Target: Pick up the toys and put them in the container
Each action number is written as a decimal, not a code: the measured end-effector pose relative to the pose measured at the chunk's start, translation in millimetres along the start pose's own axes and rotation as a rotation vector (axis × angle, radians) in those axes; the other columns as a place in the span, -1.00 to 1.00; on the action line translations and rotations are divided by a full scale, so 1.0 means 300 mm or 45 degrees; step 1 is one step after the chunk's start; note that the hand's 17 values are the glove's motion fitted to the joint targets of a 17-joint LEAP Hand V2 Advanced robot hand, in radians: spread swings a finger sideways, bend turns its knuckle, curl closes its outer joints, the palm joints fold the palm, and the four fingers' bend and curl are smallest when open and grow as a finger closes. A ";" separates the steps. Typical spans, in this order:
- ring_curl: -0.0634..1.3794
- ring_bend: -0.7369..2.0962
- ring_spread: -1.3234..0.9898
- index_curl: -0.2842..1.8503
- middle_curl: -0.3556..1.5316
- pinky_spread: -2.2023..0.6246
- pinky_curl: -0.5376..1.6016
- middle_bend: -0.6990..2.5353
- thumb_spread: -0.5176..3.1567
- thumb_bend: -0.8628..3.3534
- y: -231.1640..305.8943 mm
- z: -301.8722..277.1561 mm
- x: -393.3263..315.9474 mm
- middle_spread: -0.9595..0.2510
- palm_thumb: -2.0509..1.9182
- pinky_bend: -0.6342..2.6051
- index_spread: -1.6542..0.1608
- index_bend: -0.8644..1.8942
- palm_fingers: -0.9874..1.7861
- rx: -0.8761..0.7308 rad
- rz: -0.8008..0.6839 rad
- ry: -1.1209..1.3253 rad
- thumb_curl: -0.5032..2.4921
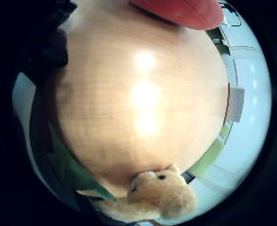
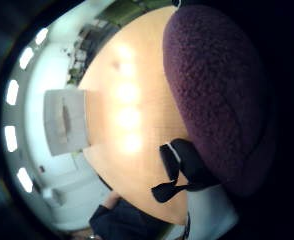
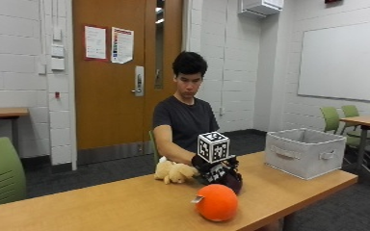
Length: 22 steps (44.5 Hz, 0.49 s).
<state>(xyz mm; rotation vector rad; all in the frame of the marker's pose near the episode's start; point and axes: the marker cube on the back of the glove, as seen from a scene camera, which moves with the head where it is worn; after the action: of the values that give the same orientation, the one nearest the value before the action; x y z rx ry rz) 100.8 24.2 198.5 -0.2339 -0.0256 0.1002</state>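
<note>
The person sits behind the bench [image 3: 108, 202] with the gloved right hand [image 3: 216, 169] lowered onto a dark purple plush [image 3: 231, 182] lying near the middle of the bench. In the thumb-side palm view the plush [image 2: 217, 95] fills much of the picture, so it is close against the palm; the outside view does not show plainly whether the fingers are curled round it or only resting on it, so the state of the hands cannot be told here.

Just beside the hand, at its 9 o'clock in the outside view, lies a tan plush dog [image 3: 174, 171], which also shows at the bench edge in the little-finger-side view [image 1: 157, 193]. An orange ball [image 3: 216, 202] sits near the front edge, at about 6 o'clock from the hand. The grey bin [image 3: 304, 151] stands at the bench's far right end, at 3 o'clock from the hand and well apart from all three toys. No toy can be seen in it.

The step in hand looks like the taking of the first toy, the purple plush. The next move calls for a closed hold on it, a lift off the bench, a carry toward 3 o'clock, and a release over the open top of the bin. The dog and ball remain to be collected.
</note>
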 end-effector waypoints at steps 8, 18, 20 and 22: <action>-0.46 0.02 -0.14 -0.54 -0.37 0.36 -0.10 -0.46 -0.05 -0.52 0.001 -0.034 0.001 0.55 0.20 -0.01 0.44 -0.37 -0.03 0.007 0.032 0.101 -0.50; -0.33 0.28 -0.24 -0.76 -0.23 0.27 -0.07 -0.22 -0.03 -0.49 0.004 -0.056 -0.004 0.38 0.30 0.15 0.46 -0.51 0.17 0.135 0.003 0.123 -0.45; -0.30 0.32 -0.24 -0.78 -0.21 0.26 -0.07 -0.18 -0.04 -0.49 0.002 -0.056 -0.005 0.34 0.31 0.16 0.46 -0.49 0.16 0.136 -0.013 0.090 -0.44; -0.27 0.36 -0.24 -0.78 -0.17 0.26 -0.07 -0.12 -0.07 -0.49 0.002 -0.054 -0.007 0.27 0.32 0.16 0.45 -0.46 0.18 0.133 -0.030 0.063 -0.42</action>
<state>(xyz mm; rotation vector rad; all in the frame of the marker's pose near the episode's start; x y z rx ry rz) 99.1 20.9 182.4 -0.1314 0.0257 0.0719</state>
